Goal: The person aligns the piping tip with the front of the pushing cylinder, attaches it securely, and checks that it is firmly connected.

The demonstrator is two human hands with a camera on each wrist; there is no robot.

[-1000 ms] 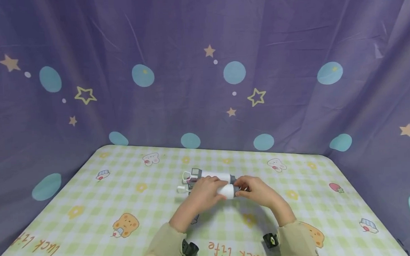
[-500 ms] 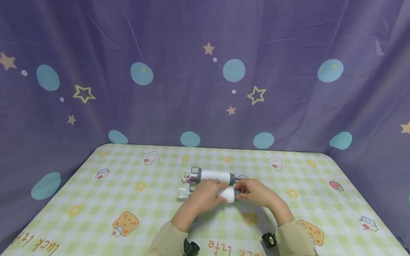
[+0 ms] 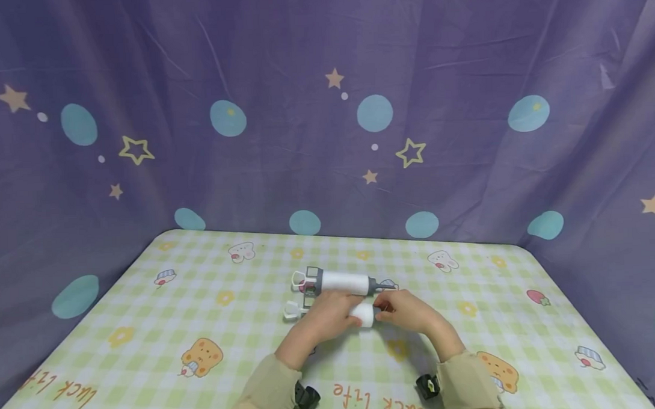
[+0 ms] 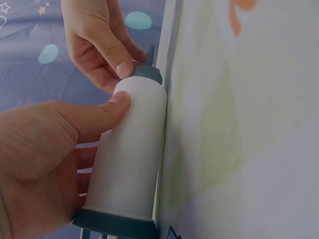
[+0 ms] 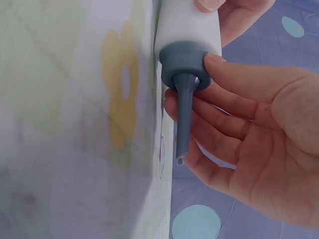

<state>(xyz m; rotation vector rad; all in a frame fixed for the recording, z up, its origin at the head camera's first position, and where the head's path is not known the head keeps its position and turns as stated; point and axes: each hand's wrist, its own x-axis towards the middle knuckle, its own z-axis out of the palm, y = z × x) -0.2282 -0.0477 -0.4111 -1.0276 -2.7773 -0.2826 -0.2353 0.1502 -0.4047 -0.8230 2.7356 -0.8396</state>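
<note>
Two white-barrelled syringes with grey-blue ends lie side by side at the middle of the table, nozzles to the right. My left hand grips the barrel of the near syringe, its thumb along the white side in the left wrist view. At the other end, my right hand pinches the grey-blue nozzle collar between thumb and fingers. The long slanted-tip nozzle points out past those fingers. Just behind lies the far syringe, untouched, its thin nozzle showing. White plunger handles stick out at the left.
A green-and-white checked tablecloth with printed cartoon figures covers the table. Behind it and at both sides hangs a purple curtain with stars and blue ovals. Dark wrist cameras sit below both sleeves.
The near syringe has shifted slightly toward me, together with both hands, widening the gap to the far one. More of the far syringe's barrel and nozzle now shows. Both grips stay on.
</note>
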